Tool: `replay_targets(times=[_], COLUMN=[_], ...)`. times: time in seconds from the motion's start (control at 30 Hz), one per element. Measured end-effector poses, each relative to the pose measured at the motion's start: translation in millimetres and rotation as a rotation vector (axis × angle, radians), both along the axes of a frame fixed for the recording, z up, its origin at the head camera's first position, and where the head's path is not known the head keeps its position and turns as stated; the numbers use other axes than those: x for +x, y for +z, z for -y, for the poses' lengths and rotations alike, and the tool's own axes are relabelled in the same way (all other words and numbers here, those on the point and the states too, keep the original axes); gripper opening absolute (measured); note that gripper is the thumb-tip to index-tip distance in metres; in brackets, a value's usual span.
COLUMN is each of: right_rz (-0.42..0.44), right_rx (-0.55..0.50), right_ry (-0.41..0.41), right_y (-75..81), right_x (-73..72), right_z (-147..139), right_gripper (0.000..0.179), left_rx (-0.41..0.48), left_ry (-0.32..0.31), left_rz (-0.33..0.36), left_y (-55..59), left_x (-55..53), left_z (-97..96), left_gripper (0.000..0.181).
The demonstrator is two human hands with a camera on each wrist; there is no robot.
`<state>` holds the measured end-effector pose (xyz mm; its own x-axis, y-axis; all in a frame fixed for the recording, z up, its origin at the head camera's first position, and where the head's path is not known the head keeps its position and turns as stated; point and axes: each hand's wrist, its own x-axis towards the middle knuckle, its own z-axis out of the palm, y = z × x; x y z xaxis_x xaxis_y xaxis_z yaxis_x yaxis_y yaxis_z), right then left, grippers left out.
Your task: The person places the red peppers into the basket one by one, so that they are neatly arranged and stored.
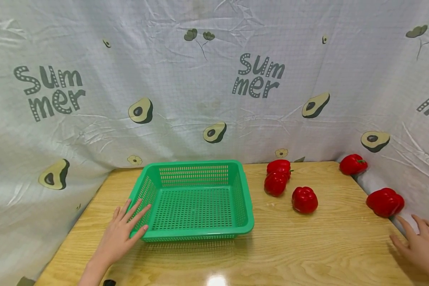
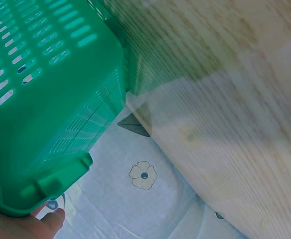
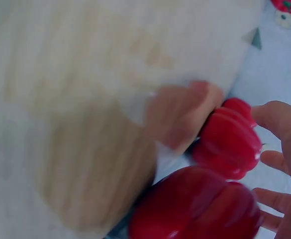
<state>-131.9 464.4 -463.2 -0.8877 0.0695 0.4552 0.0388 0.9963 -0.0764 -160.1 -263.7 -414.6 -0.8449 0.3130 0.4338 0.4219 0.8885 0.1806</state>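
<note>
A green plastic basket [image 1: 193,210] with slotted sides stands on the table, nothing inside it. My left hand [image 1: 119,234] lies over its left front rim, fingers extended and spread; in the left wrist view the fingertips [image 2: 54,219] are right at the rim. At the far right, my right hand [image 1: 422,242] is spread beside a red bell pepper [image 1: 385,202] at the table's right edge. The right wrist view has two red bell peppers close to the fingers, one farther [image 3: 227,142] and one nearer [image 3: 195,206]. Nothing shows gripped in either hand.
Right of the basket, two red peppers touch in this view, one behind [image 1: 279,167] and one in front [image 1: 275,184]. Another pepper [image 1: 305,200] lies nearer, and one [image 1: 352,164] sits in the back right corner. A printed cloth [image 1: 178,79] hangs around the wooden table [image 1: 307,254].
</note>
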Motion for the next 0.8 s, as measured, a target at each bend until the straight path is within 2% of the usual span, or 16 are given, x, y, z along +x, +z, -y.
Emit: replay_targets(times=[0.17, 0.3, 0.47, 0.67, 0.77, 0.8], right_rz=[-0.135, -0.203, -0.150, -0.002, 0.016, -0.003], right_rx=[-0.070, -0.131, -0.162, -0.154, -0.139, -0.130], right_ry=[0.051, 0.075, 0.044, -0.013, -0.007, 0.011], right_y=[-8.4, -13.5, -14.9, -10.5, -9.4, -8.9], right_x=[0.5, 1.6, 3.4, 1.7, 1.8, 1.8], right_z=[-9, -14, -19, -20, -19, -19], right_gripper=[0.079, 0.087, 0.096, 0.112, 0.116, 0.115], left_rx=[0.001, 0.003, 0.011, 0.014, 0.015, 0.015], left_ry=[0.003, 0.004, 0.004, 0.004, 0.003, 0.002], left_rz=[0.005, 0.014, 0.017, 0.019, 0.019, 0.018], left_y=[0.4, 0.6, 1.2, 0.7, 0.4, 0.4], left_x=[0.7, 1.0, 0.9, 0.2, -0.1, -0.4], left_z=[0.0, -0.5, -1.0, -1.0, -0.8, -0.7], left_gripper=[0.058, 0.058, 0.057, 0.055, 0.056, 0.057])
